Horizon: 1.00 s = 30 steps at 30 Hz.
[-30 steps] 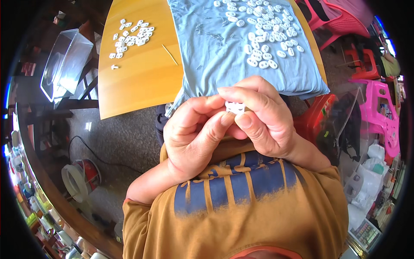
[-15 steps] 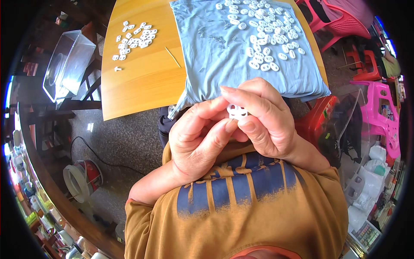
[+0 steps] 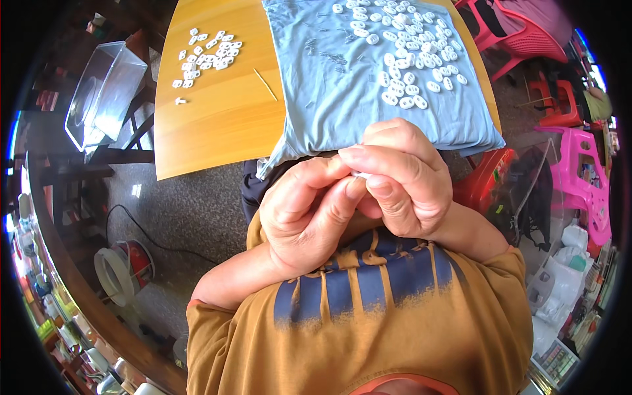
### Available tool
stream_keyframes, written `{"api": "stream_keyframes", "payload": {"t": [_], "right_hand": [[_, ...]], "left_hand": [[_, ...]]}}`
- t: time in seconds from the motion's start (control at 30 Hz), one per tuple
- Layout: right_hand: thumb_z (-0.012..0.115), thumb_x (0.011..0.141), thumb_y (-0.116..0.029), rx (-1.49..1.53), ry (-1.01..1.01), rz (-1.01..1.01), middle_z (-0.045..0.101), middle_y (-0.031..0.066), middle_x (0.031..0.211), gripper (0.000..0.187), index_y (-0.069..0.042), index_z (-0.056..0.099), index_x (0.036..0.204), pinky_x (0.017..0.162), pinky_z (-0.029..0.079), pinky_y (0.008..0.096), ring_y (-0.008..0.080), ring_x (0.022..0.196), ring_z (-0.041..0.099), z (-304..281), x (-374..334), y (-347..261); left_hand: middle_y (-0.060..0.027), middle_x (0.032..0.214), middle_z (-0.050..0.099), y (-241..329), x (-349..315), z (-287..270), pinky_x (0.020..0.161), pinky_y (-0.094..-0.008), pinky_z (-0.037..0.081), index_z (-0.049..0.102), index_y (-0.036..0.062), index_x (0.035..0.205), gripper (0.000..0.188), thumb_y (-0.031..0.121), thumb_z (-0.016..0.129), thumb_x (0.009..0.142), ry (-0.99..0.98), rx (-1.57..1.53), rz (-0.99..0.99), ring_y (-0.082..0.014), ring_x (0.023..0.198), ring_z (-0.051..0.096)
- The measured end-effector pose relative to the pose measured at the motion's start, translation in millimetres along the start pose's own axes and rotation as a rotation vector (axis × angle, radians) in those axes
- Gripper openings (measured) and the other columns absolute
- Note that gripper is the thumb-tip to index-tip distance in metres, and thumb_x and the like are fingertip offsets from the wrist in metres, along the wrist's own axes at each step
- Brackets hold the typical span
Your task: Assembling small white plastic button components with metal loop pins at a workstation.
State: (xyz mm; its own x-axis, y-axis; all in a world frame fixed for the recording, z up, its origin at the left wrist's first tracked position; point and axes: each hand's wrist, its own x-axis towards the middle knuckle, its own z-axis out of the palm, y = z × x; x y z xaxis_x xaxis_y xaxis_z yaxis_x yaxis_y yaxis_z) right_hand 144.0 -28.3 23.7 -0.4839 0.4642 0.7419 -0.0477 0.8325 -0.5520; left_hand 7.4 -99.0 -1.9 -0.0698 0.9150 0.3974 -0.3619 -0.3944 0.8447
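A small white plastic piece (image 3: 361,174) is pinched between my two hands in front of my chest. Only a thin edge of it shows; fingers cover the rest. My left hand (image 3: 303,207) closes on it with thumb and forefinger, and my right hand (image 3: 409,179) grips it from the other side. Just beyond, a light blue cloth (image 3: 355,118) bears many white oval pieces with two holes (image 3: 421,46). Thin, small metal bits (image 3: 334,59) lie on the cloth, too fine to name.
On the wooden table (image 3: 217,131), a group of small white pieces (image 3: 227,52) lies left of a thin wooden stick (image 3: 265,84). A clear plastic bin (image 3: 108,92) stands further left. Pink stool (image 3: 582,178) and red chair (image 3: 520,29) are at right; a white bucket (image 3: 115,276) is on the floor.
The white piece has turned between my fingers: its face with holes showed before, and now only an edge does. My right fingertips have closed further over it.
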Motion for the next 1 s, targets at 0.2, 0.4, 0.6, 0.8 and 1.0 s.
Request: {"api": "stream_keyframes", "payload": {"t": [0.2, 0.4, 0.6, 0.8, 1.0], "right_hand": [[0.056, 0.085, -0.007, 0.020, 0.017, 0.008, 0.062, 0.0078, 0.087, 0.024, 0.003, 0.058, 0.106, 0.060, 0.045, 0.0262, 0.0168, 0.068, 0.055, 1, 0, -1], [0.055, 0.087, -0.012, 0.057, 0.054, 0.028, 0.060, 0.0091, 0.087, 0.029, 0.005, 0.056, 0.110, 0.061, 0.045, 0.0259, 0.0166, 0.068, 0.055, 3, -1, 1], [0.060, 0.084, -0.012, 0.108, 0.082, 0.096, 0.059, 0.0094, 0.088, 0.031, 0.005, 0.056, 0.110, 0.062, 0.045, 0.0261, 0.0173, 0.070, 0.056, 3, -4, 0], [0.063, 0.081, -0.010, 0.040, 0.052, 0.129, 0.059, 0.0096, 0.088, 0.029, 0.003, 0.058, 0.107, 0.062, 0.045, 0.0269, 0.0181, 0.070, 0.056, -3, -4, -2], [0.065, 0.079, -0.009, -0.008, 0.040, 0.043, 0.059, 0.0089, 0.086, 0.030, 0.002, 0.058, 0.107, 0.061, 0.045, 0.0268, 0.0183, 0.070, 0.056, -10, -3, -6]], "left_hand": [[-0.0107, 0.090, 0.060, 8, 3, 7, 0.062, -0.0208, 0.049, 0.052, -0.0049, 0.110, 0.026, -0.006, 0.054, 0.085, 0.050, -0.077, -0.014, -0.0109, 0.071, 0.061], [-0.0093, 0.092, 0.059, 6, 5, 1, 0.066, -0.0203, 0.048, 0.050, -0.0042, 0.117, 0.033, -0.008, 0.053, 0.084, 0.014, -0.052, 0.002, -0.0100, 0.073, 0.059], [-0.0088, 0.092, 0.058, 7, 6, 0, 0.065, -0.0198, 0.048, 0.050, -0.0043, 0.116, 0.032, -0.007, 0.053, 0.085, -0.001, -0.049, -0.049, -0.0096, 0.072, 0.058], [-0.0093, 0.093, 0.056, 7, 7, 0, 0.062, -0.0197, 0.048, 0.052, -0.0040, 0.114, 0.031, -0.008, 0.055, 0.083, 0.040, 0.026, -0.061, -0.0102, 0.071, 0.058], [-0.0100, 0.091, 0.057, 13, 8, 2, 0.062, -0.0201, 0.047, 0.053, -0.0051, 0.112, 0.029, -0.009, 0.053, 0.083, -0.028, -0.024, -0.047, -0.0109, 0.069, 0.059]]}}
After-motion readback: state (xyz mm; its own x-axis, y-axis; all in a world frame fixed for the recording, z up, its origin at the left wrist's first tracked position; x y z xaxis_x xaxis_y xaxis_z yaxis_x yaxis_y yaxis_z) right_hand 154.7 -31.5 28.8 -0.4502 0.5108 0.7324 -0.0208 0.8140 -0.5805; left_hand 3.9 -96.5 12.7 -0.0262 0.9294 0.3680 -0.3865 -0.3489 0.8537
